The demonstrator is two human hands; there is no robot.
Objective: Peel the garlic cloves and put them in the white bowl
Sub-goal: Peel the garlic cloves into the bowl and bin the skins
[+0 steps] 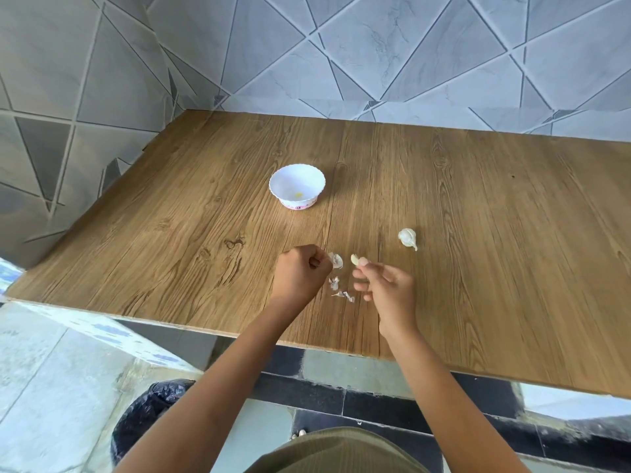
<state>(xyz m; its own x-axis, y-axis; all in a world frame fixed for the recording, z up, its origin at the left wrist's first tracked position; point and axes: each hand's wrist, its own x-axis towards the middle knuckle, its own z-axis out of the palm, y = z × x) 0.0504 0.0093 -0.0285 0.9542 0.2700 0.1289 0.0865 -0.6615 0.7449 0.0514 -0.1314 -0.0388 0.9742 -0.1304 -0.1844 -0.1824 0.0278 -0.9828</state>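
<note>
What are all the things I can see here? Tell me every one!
white bowl: one, white with pink trim, on the table beyond the hands; a small yellow bit inside
garlic bulb: one, white, on the table right of the hands
garlic clove: one, pale yellow, in the right hand
garlic skin: one piece, whitish, at the left hand
skin scraps: a few, whitish, on the table between the hands
table: one, brown wood
wall tiles: many, grey, behind the table
bin: one, black, floor, lower left
left hand: pinches the skin
right hand: pinches the clove
</note>
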